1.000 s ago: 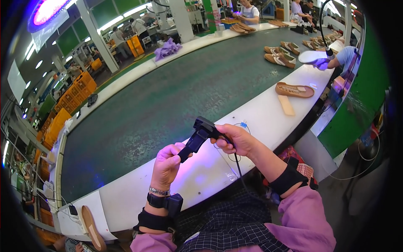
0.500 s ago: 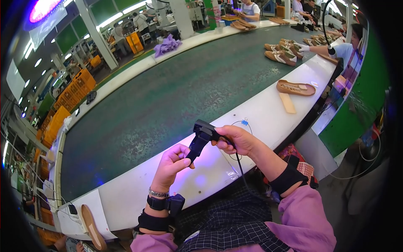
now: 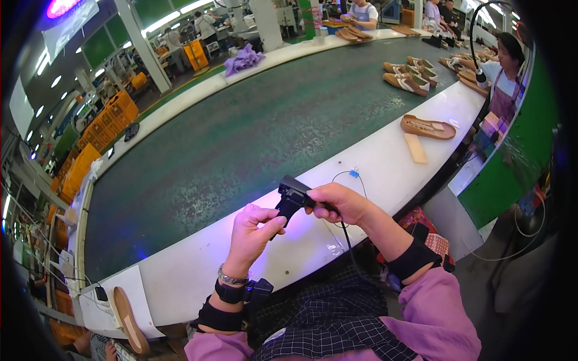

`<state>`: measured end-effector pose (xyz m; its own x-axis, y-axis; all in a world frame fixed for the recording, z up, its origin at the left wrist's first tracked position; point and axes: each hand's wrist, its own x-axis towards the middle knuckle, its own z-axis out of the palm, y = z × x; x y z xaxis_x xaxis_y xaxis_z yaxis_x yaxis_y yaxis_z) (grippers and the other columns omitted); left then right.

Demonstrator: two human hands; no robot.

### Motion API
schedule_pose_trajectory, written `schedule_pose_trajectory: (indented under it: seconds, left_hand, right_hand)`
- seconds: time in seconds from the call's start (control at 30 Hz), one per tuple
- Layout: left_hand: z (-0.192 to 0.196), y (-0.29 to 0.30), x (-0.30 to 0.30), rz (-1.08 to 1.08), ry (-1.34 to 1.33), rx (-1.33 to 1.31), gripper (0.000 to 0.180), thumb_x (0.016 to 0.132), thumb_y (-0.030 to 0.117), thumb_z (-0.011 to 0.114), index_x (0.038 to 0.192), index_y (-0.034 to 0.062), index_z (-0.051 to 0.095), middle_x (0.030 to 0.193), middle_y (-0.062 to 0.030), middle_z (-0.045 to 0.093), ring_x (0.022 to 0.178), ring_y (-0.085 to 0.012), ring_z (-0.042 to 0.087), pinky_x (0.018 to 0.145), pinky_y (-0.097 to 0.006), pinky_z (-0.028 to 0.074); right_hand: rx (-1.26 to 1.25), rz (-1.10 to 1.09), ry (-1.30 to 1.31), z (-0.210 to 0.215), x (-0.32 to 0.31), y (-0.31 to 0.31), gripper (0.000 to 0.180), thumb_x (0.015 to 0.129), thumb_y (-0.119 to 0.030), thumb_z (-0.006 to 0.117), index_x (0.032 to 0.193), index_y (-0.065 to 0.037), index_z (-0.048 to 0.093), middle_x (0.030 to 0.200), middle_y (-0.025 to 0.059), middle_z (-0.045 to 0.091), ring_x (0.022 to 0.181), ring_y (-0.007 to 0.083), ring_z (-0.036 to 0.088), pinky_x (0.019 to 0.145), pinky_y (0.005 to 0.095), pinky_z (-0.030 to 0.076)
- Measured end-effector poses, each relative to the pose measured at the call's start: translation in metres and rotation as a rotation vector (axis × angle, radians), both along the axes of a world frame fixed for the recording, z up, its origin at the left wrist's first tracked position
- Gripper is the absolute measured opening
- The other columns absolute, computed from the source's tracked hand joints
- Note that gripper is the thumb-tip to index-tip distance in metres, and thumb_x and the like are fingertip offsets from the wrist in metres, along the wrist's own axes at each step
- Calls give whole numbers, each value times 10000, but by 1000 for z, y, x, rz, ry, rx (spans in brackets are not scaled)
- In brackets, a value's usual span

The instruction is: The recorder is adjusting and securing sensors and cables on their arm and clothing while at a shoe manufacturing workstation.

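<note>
The bench has a white border around a scuffed dark green surface. On its near border lies a tan shoe sole, hollow side up, with a pale rectangular pad just on its near side. Left of the sole sits a small blue clip on a thin cable; far left of it, a white paper sheet. Beyond the sole, brown-and-white shoes stand on the green. Across from the sole and leftward, the far border carries a crumpled purple cloth
</note>
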<state>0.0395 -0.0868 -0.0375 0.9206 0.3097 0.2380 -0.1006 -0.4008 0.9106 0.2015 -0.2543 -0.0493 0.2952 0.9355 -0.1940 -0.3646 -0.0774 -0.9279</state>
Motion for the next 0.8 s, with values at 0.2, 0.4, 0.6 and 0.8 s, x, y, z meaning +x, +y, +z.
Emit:
schedule_pose_trajectory:
  seconds: [0.2, 0.4, 0.6, 0.8]
  left_hand:
    - [0, -8, 5, 19, -14, -208, 273, 776, 77, 661, 1022, 10, 564, 749, -23, 628, 764, -85, 521, 713, -240, 410]
    - [3, -15, 6, -28, -162, -232, 430, 775, 36, 642, 1149, 42, 430, 785, 7, 577, 779, -80, 521, 738, -232, 399]
    - [-1, -13, 8, -97, -159, -226, 379, 773, 55, 659, 1111, 77, 490, 789, 25, 545, 753, -72, 490, 726, -237, 395]
    - [-9, -17, 11, 15, -188, -185, 340, 774, 57, 666, 1090, 86, 542, 818, 27, 548, 761, -76, 482, 746, -238, 403]
  right_hand:
    - [12, -78, -91, 10, -4, 1, 345, 842, -398, 566, 749, -68, 609, 552, -31, 484, 426, 17, 344, 379, 168, 225]
    - [-51, -112, -277, 21, -10, 2, 318, 800, -364, 628, 698, -64, 594, 558, -21, 492, 473, 31, 383, 416, 187, 264]
    - [-92, -137, -420, 23, -9, 2, 345, 775, -375, 653, 656, -57, 590, 569, -8, 511, 512, 52, 430, 459, 207, 312]
    - [-86, -125, -487, 21, -13, 4, 309, 808, -358, 638, 721, -63, 604, 586, -30, 516, 512, 30, 439, 445, 180, 308]
